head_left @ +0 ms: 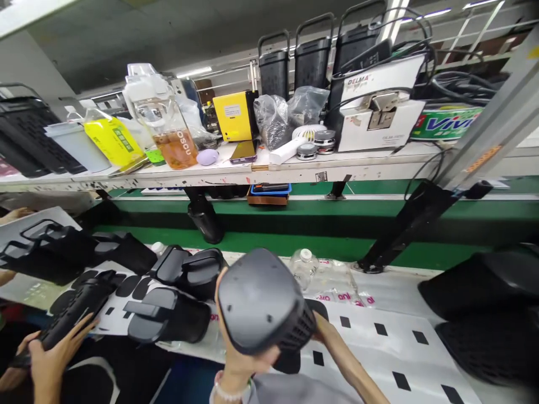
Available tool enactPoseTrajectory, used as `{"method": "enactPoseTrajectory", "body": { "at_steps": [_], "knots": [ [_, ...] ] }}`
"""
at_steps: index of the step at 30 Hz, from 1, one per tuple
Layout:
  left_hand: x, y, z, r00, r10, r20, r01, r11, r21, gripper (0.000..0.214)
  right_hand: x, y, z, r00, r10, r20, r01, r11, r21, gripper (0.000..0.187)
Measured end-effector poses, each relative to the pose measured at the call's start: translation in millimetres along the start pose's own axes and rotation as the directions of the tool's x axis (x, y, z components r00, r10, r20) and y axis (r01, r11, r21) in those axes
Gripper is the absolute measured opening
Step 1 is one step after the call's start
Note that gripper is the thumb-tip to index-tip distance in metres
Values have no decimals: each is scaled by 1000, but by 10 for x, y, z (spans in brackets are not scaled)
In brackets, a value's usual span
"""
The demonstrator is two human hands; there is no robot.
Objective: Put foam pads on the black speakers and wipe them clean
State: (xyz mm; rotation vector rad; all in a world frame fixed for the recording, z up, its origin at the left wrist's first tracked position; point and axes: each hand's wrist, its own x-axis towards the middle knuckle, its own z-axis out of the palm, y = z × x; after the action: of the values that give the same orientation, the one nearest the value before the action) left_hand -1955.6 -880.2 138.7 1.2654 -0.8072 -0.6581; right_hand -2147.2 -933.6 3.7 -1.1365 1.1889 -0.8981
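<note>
Now the left hand (241,359) and right hand (325,331) are gripping a dark grey slotted plastic housing (261,300), fingers spread around it, holding it over a white mat (379,336), just beside black housings (168,315).

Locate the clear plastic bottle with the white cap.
In the head view, the white-capped clear plastic bottle sits on the white sheet, beyond and right of the dark grey vented housing the person holds.
</note>
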Motion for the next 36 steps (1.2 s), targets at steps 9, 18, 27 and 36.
{"method": "enactPoseTrajectory", "body": {
  "at_steps": [9,18,27,36],
  "knots": [
    [-117,-410,-97,932,241,271,-310,918,248,117,739,-118,-29,911,-339,-233,256,911,-325,112],
    [-82,-772,-165,950,245,195,-307,855,417,86,1073,-153,-2,752,-473,-459,299,866,-401,95],
    [-148,-682,-252,976,210,-53,-156,852,499,87,957,55,-775,732,-450,-511,135,832,-538,105],
    [-62,-660,-93,869,438,232,-495,754,431,82,420,1001,-308,890,-326,-320,46,761,-647,54]
  ]
}}
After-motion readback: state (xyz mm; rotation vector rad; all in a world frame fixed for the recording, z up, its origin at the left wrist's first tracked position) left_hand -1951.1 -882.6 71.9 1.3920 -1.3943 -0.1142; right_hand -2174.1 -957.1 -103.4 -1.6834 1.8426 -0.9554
